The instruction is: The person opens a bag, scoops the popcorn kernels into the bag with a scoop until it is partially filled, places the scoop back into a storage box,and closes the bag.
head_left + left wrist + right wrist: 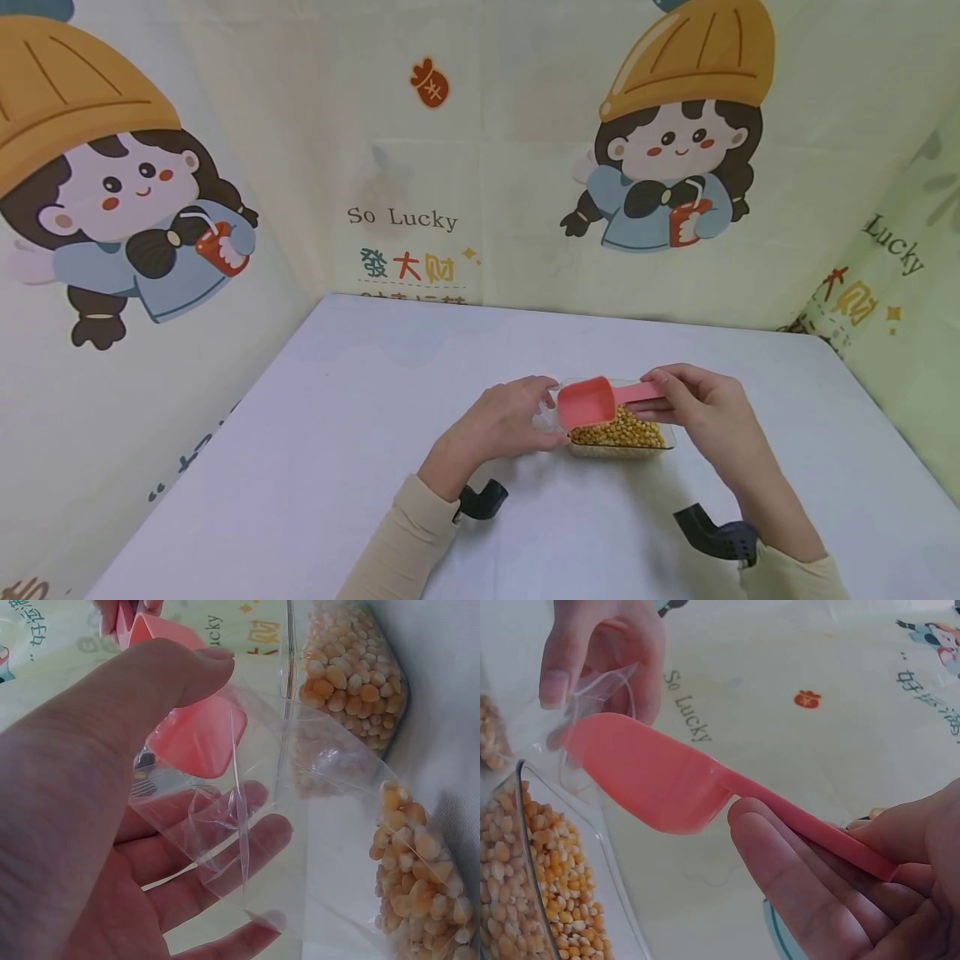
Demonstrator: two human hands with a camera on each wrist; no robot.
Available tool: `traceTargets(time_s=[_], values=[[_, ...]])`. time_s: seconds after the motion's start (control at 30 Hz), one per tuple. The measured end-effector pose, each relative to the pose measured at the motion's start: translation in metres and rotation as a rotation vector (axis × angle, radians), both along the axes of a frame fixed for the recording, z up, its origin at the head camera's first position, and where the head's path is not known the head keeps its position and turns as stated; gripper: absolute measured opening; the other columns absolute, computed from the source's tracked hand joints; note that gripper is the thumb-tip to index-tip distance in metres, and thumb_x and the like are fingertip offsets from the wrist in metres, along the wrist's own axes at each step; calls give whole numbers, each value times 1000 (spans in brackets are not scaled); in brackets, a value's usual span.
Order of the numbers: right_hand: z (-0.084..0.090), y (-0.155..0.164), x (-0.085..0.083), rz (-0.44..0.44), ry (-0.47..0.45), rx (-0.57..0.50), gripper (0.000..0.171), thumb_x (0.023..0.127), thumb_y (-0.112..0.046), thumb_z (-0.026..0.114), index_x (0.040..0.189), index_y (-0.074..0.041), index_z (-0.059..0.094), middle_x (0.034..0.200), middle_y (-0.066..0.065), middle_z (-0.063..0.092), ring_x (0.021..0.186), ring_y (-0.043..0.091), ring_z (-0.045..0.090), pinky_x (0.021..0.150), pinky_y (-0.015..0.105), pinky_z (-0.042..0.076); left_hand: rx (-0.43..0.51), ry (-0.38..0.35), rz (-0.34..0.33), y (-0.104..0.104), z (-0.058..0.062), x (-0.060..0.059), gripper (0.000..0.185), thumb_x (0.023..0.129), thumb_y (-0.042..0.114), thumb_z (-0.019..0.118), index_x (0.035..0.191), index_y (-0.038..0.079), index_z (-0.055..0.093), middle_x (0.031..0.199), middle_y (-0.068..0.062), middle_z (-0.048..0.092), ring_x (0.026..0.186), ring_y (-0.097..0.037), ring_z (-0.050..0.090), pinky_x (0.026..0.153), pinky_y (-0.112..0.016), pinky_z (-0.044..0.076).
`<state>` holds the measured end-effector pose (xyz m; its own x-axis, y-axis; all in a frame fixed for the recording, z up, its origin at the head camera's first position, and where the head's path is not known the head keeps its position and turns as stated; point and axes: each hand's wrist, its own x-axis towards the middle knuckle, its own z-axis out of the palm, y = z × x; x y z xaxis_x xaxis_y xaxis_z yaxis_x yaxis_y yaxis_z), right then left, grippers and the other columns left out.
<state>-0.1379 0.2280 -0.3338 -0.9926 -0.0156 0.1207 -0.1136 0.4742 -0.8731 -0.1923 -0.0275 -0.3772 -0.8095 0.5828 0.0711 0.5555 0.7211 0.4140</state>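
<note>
My left hand (542, 402) pinches the mouth of a clear plastic bag (300, 825) between thumb and fingers, just left of a clear container (666, 443) full of yellow corn kernels (618, 433). Some kernels also lie in the bag. With my right hand (663, 393) I grip the handle of a pink plastic scoop (587, 402). The scoop's bowl hangs over the container's left end, right at the bag's opening. In the right wrist view the scoop (660, 776) shows its underside, so its contents are hidden. The container (525, 892) sits below it.
Everything rests on a white table (360, 433). Cartoon-printed cloth walls (465, 167) close in the back and both sides. Black wrist-camera mounts (480, 500) stick out near both forearms.
</note>
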Motion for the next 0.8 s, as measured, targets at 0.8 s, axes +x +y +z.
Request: traceTargets(time_s=[0.8], values=[[1,37,1,-40,60,-109,37,103,-30,51,119,3,58,95,-8,75,83,15,76,75,19,56,1,-62,3,-4,4,-1,70,85,48,72,141,12,50,116,6,67,99,-9,60,87,-31,52]])
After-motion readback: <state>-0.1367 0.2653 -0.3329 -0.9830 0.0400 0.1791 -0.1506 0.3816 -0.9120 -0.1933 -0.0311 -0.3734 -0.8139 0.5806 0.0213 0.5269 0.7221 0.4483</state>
